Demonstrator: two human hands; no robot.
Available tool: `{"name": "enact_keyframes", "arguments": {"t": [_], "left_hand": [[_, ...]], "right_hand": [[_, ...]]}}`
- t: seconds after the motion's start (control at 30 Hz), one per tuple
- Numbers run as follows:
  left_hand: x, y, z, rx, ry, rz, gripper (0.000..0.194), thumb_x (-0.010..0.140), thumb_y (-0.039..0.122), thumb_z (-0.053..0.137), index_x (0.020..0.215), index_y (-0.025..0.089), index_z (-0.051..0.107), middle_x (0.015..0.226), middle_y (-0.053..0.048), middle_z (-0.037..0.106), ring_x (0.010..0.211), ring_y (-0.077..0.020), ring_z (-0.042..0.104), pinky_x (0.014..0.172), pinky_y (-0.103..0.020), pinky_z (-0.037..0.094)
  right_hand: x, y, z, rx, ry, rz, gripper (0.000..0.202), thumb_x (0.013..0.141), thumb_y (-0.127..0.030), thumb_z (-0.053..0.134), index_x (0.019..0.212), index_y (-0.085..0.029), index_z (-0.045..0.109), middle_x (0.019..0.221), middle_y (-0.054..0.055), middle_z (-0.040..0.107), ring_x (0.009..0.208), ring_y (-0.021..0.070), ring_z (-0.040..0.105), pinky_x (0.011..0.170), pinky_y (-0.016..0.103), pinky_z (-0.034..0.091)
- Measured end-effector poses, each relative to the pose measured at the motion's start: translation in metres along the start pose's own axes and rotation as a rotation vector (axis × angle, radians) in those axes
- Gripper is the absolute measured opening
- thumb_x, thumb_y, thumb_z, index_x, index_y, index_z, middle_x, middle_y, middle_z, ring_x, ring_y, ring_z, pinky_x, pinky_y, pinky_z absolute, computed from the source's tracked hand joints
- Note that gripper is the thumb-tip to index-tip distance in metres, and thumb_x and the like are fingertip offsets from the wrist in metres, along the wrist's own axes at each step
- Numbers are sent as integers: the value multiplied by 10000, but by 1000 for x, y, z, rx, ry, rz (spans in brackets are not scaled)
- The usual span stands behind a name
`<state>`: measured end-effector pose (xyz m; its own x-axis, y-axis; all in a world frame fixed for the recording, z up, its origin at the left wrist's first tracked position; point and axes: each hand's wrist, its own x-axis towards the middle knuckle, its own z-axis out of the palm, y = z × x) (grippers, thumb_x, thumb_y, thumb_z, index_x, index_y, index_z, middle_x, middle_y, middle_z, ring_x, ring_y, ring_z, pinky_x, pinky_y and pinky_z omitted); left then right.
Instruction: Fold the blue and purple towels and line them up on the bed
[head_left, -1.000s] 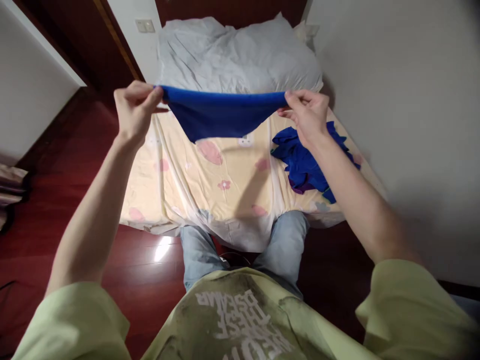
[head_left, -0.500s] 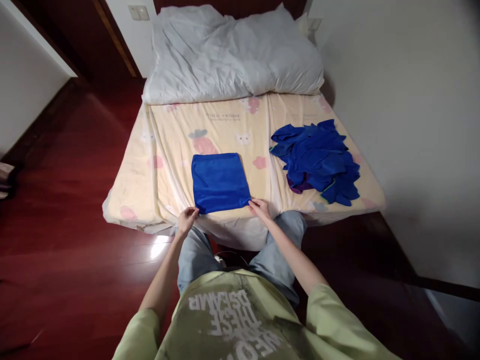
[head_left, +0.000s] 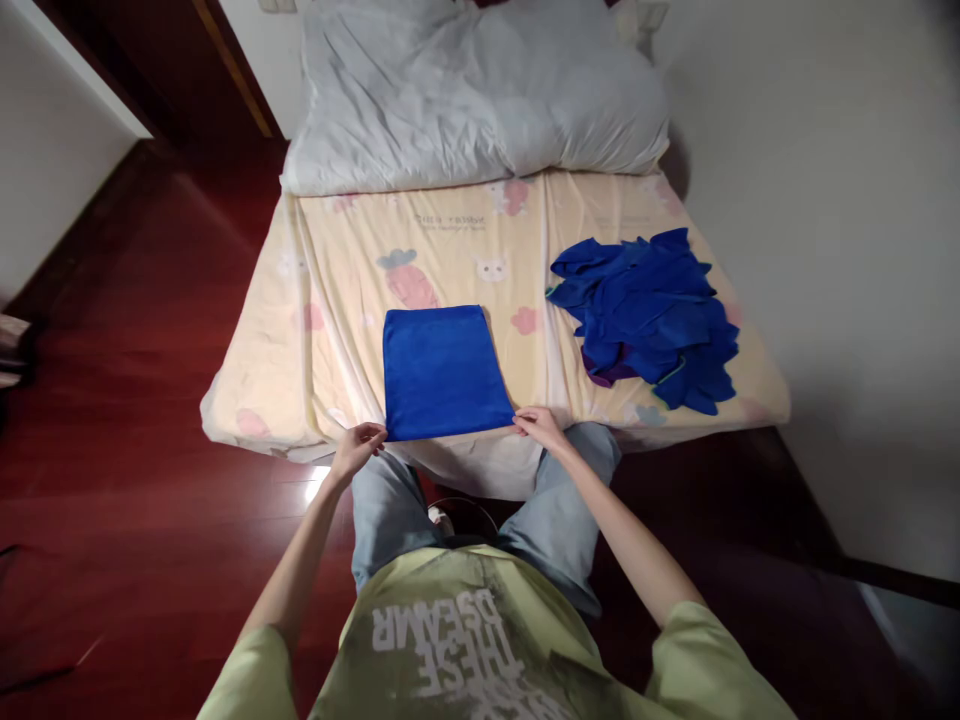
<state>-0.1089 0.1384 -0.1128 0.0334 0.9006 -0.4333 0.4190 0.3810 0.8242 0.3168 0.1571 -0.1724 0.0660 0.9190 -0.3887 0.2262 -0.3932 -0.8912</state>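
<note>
Just below the middle of the frame, the person's left hand (head_left: 358, 448) pinches the near left corner of a blue cloth (head_left: 446, 370), while the right hand (head_left: 540, 427) pinches its near right corner. The cloth lies flat at the centre, its near edge stretched between the hands, on a patterned sheet (head_left: 337, 270). A rumpled blue heap (head_left: 652, 325) lies right of centre; white bedding (head_left: 480, 95) fills the top.

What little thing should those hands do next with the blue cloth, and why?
Maybe the left hand and right hand should gently let go: they pinch the two near corners of the blue cloth, which looks smooth and spread out on the bed.
</note>
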Motion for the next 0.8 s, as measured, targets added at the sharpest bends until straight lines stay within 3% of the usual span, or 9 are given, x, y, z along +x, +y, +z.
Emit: {"name": "enact_keyframes", "arguments": {"t": [0.07,0.13,0.2,0.3,0.47,0.53,0.63,0.8], "left_hand": [[11,2,-13,56,-23,34,497,733,651,659,952,207,702,806,-73,738,688,-255,725,586,-373,595],[33,10,-28,154,14,105,498,786,628,616,990,183,710,820,-88,743,695,-247,725,578,-351,595],[63,24,-42,272,97,216,442,848,564,562,998,181,726,861,-97,752,788,-253,738,678,-361,624],[120,53,-56,438,162,396,385,915,465,513,1031,181,746,1054,-126,755,926,-262,731,837,-389,627],[214,90,-58,655,67,616,324,937,305,512,1146,179,727,1212,-151,704,1133,-300,664,1070,-499,527],[243,93,-57,720,13,644,334,921,287,530,1169,181,726,1214,-150,702,1192,-316,629,1112,-519,485],[273,89,-59,774,-81,619,345,892,322,566,1152,184,746,1111,-132,719,1114,-311,652,1069,-482,506],[287,83,-65,753,-107,636,304,879,378,593,1031,197,784,956,-113,709,1005,-292,664,1002,-445,531]], "right_hand": [[7,-5,-8,-72,19,-50,254,677,-426,786,779,-202,723,737,60,771,676,225,737,640,334,614],[20,-19,-14,-171,86,-152,208,752,-405,740,809,-205,735,833,76,797,793,240,764,755,357,630],[39,-42,-16,-269,141,-273,222,851,-409,665,879,-206,751,929,92,804,860,243,767,824,366,628],[77,-86,-10,-396,119,-463,289,964,-384,549,1032,-198,760,1068,118,784,933,242,754,872,369,622],[160,-138,19,-608,-45,-705,326,1007,-234,482,1218,-204,728,1259,128,717,1214,264,650,1126,455,507],[193,-143,30,-661,-120,-718,323,997,-235,528,1261,-212,713,1294,125,694,1267,276,616,1169,482,471],[234,-140,37,-726,-208,-668,307,969,-276,613,1253,-219,716,1242,128,698,1257,301,606,1172,533,461],[264,-132,27,-780,-252,-590,218,944,-312,672,1114,-203,752,1116,128,673,1143,299,627,1105,529,491]]}}
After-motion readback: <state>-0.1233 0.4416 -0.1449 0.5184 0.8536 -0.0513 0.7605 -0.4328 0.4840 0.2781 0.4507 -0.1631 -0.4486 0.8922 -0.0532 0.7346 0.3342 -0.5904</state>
